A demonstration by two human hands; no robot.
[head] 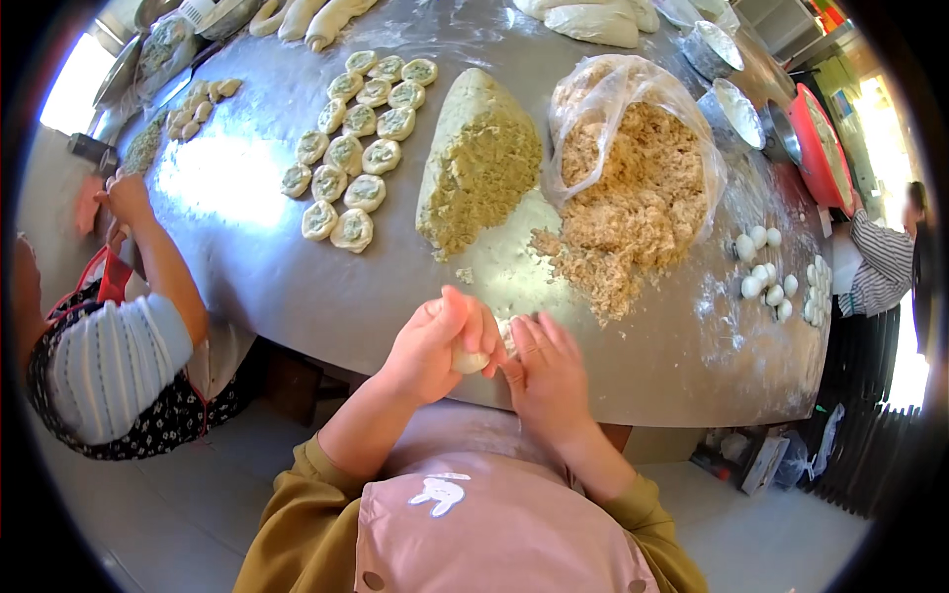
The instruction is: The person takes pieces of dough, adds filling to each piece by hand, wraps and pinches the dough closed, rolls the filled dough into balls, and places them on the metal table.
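Note:
My left hand (437, 345) is curled around a small ball of pale dough (469, 361) above the near edge of the metal table. Close beside it, my right hand (546, 363) is angled over the table, its fingers partly covering some light crumbly filling (508, 335). Whether the right fingers grip that filling cannot be told. Beyond my hands lies a large mound of greenish crumbly filling (485, 167). To its right, brown crumbly filling (630, 200) spills from a clear plastic bag (708, 159). Flattened dough rounds topped with green filling (343, 154) stand in rows at the left.
A co-worker's arm (167, 259) reaches over the table's left side, near small dough pieces (194, 111). White balls (771, 285) lie at the right. Metal bowls (730, 115) and a red basin (819, 148) line the far right; another person (878, 259) stands there. Large dough (593, 21) lies at the back.

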